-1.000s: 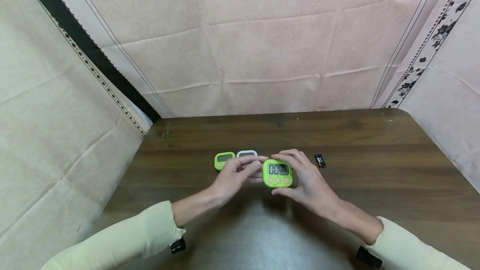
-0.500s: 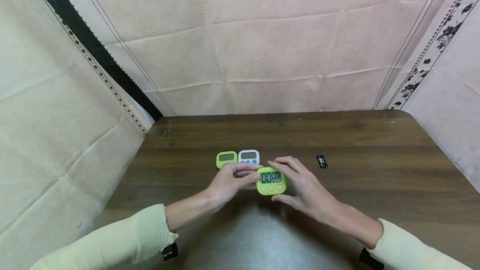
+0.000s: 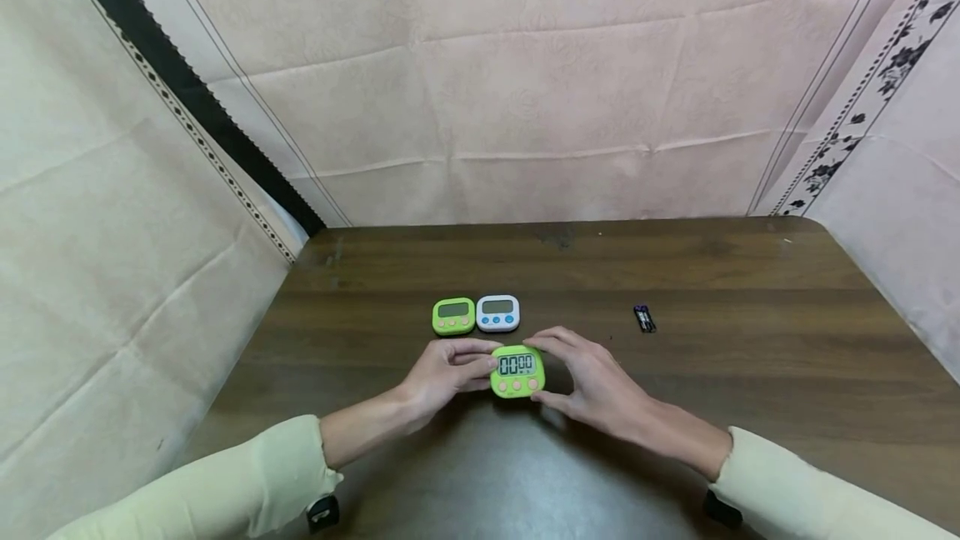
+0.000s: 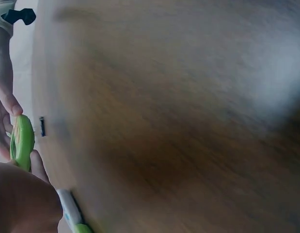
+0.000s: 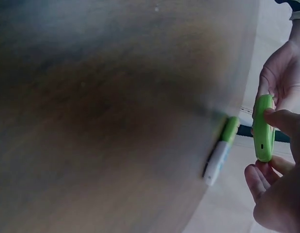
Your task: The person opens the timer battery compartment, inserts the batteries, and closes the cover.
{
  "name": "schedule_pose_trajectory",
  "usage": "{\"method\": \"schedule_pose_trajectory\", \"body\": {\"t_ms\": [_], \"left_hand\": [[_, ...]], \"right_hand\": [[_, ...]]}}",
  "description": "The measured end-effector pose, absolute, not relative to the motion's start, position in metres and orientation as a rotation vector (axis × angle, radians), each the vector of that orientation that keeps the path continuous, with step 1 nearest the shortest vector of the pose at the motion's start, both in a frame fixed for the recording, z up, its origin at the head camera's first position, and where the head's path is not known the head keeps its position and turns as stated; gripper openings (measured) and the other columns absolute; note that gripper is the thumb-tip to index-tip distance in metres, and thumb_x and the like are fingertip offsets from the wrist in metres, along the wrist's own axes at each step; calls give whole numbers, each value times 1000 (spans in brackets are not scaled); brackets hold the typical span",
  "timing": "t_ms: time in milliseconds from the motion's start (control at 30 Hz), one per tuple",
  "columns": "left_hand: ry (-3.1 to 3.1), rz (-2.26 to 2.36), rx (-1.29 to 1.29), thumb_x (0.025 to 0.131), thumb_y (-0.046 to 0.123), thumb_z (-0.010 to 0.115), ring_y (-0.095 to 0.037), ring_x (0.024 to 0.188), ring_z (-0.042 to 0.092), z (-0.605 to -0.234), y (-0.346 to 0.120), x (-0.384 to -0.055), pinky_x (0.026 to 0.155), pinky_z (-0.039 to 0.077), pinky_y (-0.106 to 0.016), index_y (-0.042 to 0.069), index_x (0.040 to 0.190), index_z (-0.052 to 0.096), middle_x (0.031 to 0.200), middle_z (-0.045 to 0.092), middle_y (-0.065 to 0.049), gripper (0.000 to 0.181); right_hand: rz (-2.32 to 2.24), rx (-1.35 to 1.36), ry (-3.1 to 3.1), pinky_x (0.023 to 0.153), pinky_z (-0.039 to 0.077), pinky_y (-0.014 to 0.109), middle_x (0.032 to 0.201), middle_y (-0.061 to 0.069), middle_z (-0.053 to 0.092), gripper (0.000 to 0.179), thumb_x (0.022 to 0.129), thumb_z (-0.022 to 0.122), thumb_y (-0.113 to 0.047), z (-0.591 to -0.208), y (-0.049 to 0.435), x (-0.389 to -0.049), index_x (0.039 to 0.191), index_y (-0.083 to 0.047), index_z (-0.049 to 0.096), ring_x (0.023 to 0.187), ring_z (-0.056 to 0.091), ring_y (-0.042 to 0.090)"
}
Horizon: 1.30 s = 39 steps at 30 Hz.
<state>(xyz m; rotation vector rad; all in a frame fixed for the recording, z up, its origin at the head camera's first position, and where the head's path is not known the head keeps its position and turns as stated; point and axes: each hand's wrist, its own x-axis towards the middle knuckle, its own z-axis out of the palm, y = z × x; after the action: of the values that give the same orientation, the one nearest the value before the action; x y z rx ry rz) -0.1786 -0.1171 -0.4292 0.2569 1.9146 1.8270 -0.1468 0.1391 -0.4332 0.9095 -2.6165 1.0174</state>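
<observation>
A green digital timer (image 3: 517, 386) is held up over the table, its display reading zeros and its pink buttons facing me. My left hand (image 3: 442, 375) pinches its left edge, thumb on the front and fingers behind. My right hand (image 3: 588, 382) holds its right side, a finger at the top corner and the thumb at the bottom corner. Seen edge-on, the timer (image 4: 25, 141) sits between both hands in the left wrist view. The right wrist view shows the timer's side (image 5: 262, 133) with fingertips touching both ends.
Beyond my hands, another green timer (image 3: 453, 317) and a white timer with blue buttons (image 3: 498, 313) lie side by side on the wooden table (image 3: 720, 273). What look like small dark batteries (image 3: 644, 319) lie to the right. Pale cloth (image 3: 525, 107) hangs behind the table.
Both hands have brought the green timer left and slightly nearer to me. The left thumb has come onto its front edge. The white timer behind now shows fully.
</observation>
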Motion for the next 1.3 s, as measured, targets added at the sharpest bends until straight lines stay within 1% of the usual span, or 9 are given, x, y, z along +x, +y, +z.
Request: {"method": "schedule_pose_trajectory", "body": {"t_ms": [233, 400, 567, 800, 1100, 1133, 1300], "left_hand": [[1991, 1834, 169, 103, 3, 69, -20, 107, 73, -440, -119, -188, 96, 62, -40, -10, 131, 66, 122, 75, -22, 31], [2039, 1824, 174, 102, -1, 68, -22, 110, 72, -445, -120, -194, 97, 62, -39, -11, 131, 66, 123, 74, -24, 31], [2104, 1783, 193, 101, -3, 68, -24, 114, 71, -445, -119, -196, 97, 61, -35, -10, 133, 66, 125, 73, -25, 33], [2196, 1702, 207, 102, 1, 69, -30, 123, 68, -439, -117, -195, 98, 60, -33, -8, 137, 65, 130, 71, -24, 37], [2294, 1607, 238, 103, 6, 70, -30, 124, 68, -437, -119, -192, 97, 61, -35, -5, 137, 67, 131, 71, -21, 37], [2305, 1599, 242, 103, 6, 71, -30, 124, 68, -437, -120, -192, 97, 61, -35, -5, 137, 67, 131, 72, -21, 37], [2327, 1581, 262, 103, 4, 70, -28, 125, 68, -435, -126, -194, 98, 61, -34, -5, 138, 66, 134, 71, -19, 36]], "right_hand": [[1006, 877, -2669, 97, 61, 48, 128, 8, 68, 61, 85, 93, -18, -449, 128, -161, 137, 0, 67, 117, 69, 25], [1004, 862, -2672, 95, 61, 49, 127, 11, 70, 58, 85, 91, -15, -456, 126, -171, 135, 1, 67, 115, 69, 27], [1006, 837, -2697, 95, 61, 49, 126, 13, 70, 58, 85, 92, -15, -460, 124, -177, 134, 3, 68, 114, 69, 28], [1042, 792, -2717, 102, 57, 53, 128, 15, 71, 56, 87, 89, -15, -460, 124, -181, 135, 4, 67, 119, 68, 31], [1083, 788, -2758, 105, 56, 51, 134, 18, 69, 56, 90, 87, -15, -459, 123, -184, 138, 5, 65, 125, 65, 33], [1094, 789, -2763, 104, 56, 50, 135, 18, 69, 57, 91, 87, -15, -458, 124, -184, 139, 5, 64, 126, 65, 32], [1194, 746, -2738, 97, 60, 50, 131, 19, 70, 52, 93, 84, -12, -451, 126, -191, 138, 5, 65, 117, 68, 33]]}}
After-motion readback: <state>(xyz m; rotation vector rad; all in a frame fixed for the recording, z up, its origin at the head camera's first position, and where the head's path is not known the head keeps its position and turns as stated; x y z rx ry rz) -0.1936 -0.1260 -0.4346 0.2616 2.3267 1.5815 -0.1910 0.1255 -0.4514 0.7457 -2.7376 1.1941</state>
